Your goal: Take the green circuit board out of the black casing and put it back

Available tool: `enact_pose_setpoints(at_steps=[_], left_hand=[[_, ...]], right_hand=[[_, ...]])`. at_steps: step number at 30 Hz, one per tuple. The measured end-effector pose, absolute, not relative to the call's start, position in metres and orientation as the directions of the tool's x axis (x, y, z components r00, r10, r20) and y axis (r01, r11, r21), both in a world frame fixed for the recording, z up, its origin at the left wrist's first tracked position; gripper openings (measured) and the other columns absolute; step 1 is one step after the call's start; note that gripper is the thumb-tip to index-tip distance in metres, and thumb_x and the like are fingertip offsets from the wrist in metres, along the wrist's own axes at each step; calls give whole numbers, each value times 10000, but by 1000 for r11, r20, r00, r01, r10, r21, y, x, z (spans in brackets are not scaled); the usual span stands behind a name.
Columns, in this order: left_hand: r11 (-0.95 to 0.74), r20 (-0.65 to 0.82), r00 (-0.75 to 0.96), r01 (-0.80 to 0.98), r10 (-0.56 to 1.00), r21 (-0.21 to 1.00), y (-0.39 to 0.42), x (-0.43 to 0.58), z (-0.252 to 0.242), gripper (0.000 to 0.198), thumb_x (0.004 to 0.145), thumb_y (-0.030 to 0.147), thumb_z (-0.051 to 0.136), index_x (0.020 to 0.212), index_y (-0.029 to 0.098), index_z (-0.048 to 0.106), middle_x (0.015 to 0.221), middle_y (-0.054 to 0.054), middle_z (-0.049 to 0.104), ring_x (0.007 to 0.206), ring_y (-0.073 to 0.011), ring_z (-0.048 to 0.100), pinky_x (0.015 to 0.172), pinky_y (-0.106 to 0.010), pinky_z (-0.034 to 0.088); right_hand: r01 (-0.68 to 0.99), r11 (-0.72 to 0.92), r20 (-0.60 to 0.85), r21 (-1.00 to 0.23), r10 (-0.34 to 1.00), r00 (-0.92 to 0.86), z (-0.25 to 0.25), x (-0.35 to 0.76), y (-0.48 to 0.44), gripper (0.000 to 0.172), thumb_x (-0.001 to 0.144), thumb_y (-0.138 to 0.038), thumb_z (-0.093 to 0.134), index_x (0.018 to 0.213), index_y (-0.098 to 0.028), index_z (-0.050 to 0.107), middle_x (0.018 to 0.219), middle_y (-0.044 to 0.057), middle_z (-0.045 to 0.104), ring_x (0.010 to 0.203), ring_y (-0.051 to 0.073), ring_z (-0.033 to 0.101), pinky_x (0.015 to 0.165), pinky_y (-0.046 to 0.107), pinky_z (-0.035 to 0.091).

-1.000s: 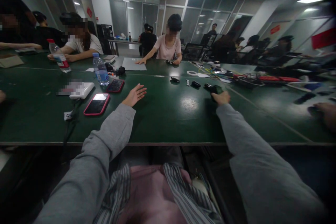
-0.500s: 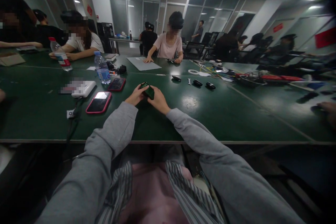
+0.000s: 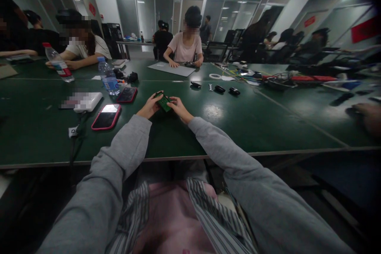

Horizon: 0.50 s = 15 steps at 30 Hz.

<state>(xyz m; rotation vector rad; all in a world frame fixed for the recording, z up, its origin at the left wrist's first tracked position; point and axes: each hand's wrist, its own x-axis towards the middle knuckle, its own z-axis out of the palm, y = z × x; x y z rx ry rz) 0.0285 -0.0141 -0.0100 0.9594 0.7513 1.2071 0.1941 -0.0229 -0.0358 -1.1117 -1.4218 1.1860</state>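
Observation:
Both of my hands meet over the green table [image 3: 208, 135], a little beyond its near edge. Between them is a small green flat object [image 3: 163, 102], perhaps a circuit board. My left hand [image 3: 150, 106] grips its left side with curled fingers. My right hand [image 3: 180, 108] pinches its right side. The object is tilted slightly above the tabletop. Grey sleeves cover both forearms.
Left of my hands lie a pink-cased phone [image 3: 106, 116], a second phone [image 3: 127, 94], a white power bank [image 3: 87, 101] and a water bottle [image 3: 108, 77]. Small dark parts [image 3: 219, 88] lie further back. Other people sit across the table.
My right hand brought the green object from the right side of the table to the middle. My left hand, open a second ago, has closed on it.

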Motion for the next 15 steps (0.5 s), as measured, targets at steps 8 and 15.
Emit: enact_pose_setpoints(at_steps=[8, 15], left_hand=[[50, 51, 255, -372, 966, 927, -13, 26, -13, 477, 791, 283, 757, 1248, 228, 632, 1126, -86, 725, 1018, -212, 679, 798, -301, 532], [54, 46, 272, -348, 961, 936, -15, 26, -11, 482, 785, 305, 760, 1245, 233, 636, 1140, -92, 725, 1047, -232, 675, 826, -330, 525]], right_hand=[[-21, 35, 38, -999, 977, -208, -36, 194, -27, 461, 791, -402, 709, 1183, -241, 528, 1105, 40, 646, 1024, 184, 638, 973, 398, 531], [-66, 2, 16, -998, 975, -220, -35, 195, -26, 525, 763, -370, 735, 1225, -218, 537, 1095, 51, 658, 999, 196, 663, 949, 407, 550]])
